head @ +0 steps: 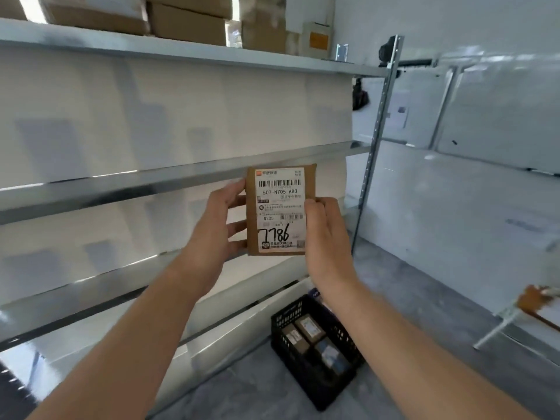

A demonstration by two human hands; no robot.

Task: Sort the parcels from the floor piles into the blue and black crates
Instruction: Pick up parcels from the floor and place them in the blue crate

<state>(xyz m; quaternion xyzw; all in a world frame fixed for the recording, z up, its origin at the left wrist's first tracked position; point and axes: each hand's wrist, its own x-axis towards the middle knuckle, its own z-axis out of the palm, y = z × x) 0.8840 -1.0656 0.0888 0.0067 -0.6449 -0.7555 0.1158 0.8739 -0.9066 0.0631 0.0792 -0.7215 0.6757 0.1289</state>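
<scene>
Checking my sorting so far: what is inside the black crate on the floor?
Three labelled parcels lie in the black crate: two brown, one darker. The right forearm covers its far corner; anything beneath the parcels is hidden.

Parcel [280, 210]: small brown box, white label facing up, "7786" written on it
Left hand [213, 228]: holds its left edge
Right hand [325, 234]: holds its right edge
Black crate [315, 347]: on the floor below, parcels inside
Shelves [181, 174]: metal, boxes [188, 22] on top
</scene>
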